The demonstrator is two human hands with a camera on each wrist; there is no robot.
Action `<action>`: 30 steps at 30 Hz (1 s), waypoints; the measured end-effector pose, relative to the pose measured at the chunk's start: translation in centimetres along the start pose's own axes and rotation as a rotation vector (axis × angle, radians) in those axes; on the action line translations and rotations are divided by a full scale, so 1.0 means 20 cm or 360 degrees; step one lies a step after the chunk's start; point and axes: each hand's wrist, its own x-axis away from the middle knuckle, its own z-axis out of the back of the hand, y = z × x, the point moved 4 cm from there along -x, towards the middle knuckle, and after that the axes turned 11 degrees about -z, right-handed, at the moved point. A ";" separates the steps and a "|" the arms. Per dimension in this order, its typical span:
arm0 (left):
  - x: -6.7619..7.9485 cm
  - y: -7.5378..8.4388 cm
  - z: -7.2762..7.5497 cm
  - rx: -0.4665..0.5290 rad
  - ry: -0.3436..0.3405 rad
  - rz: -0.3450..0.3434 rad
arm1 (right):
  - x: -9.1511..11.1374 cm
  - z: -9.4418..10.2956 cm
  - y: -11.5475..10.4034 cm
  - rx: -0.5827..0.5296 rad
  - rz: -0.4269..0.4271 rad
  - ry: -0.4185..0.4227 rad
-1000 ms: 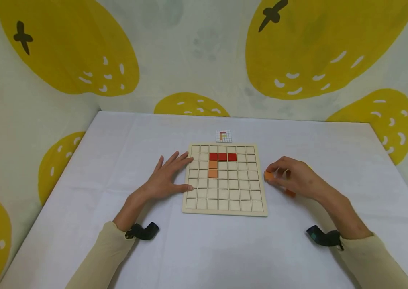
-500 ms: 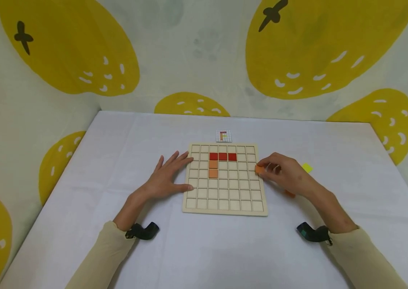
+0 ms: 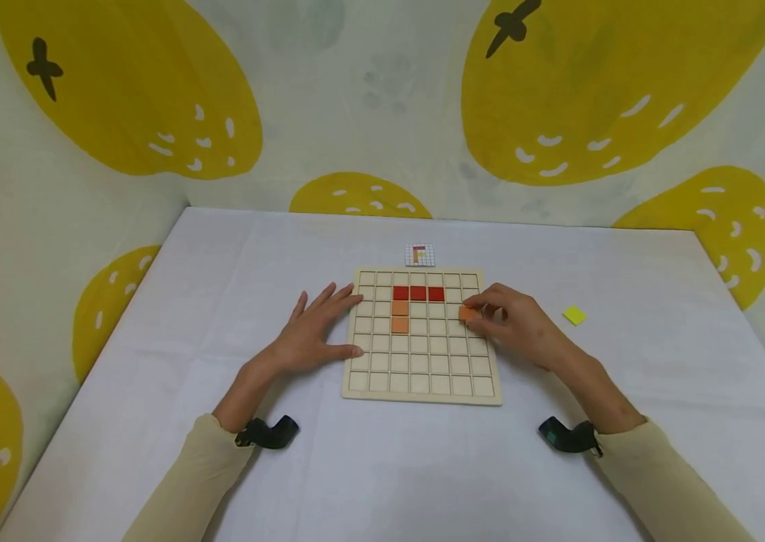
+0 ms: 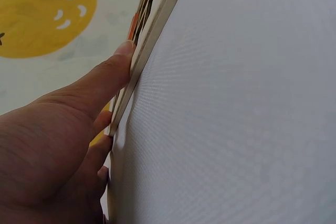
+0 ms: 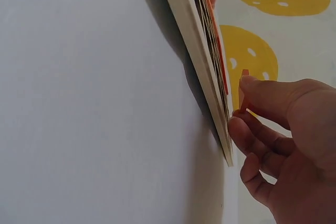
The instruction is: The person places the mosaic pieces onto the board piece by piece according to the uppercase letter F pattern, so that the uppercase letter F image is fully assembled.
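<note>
A square wooden grid board (image 3: 419, 363) lies on the white table. Three red tiles (image 3: 418, 293) form a row in its upper part, and two orange tiles (image 3: 399, 316) run down from the leftmost red one. My left hand (image 3: 308, 339) rests at the board's left side, fingers spread, with thumb and fingertips on its edge. Over the right columns of the grid, my right hand (image 3: 518, 324) pinches another orange tile (image 3: 467, 313) between thumb and fingers. In the right wrist view that held tile (image 5: 244, 90) is seen edge-on, above the board's surface.
Behind the board lies a small pattern card (image 3: 419, 255) printed with a coloured grid. A yellow tile (image 3: 574, 315) lies on the table to the right of my right hand. Walls with large yellow fruit prints stand behind and to the left.
My right hand has moved left with the orange tile, from beside the board to over its right columns. The yellow tile has come into full view. My left hand has stayed still.
</note>
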 end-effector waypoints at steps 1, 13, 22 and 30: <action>0.00 0.00 0.00 0.0002 -0.0001 0.0000 | 0.00 0.00 -0.01 -0.0005 0.0004 0.0002; 0.01 0.00 0.00 0.0011 0.0001 -0.0001 | -0.05 -0.06 -0.08 -0.0049 0.0031 -0.0024; 0.01 0.00 0.00 0.0001 0.0020 -0.0008 | -0.07 -0.11 -0.12 -0.0085 -0.0028 -0.0106; 0.00 0.00 0.00 0.0010 0.0017 0.0010 | -0.06 -0.14 -0.16 -0.0083 0.0086 -0.0094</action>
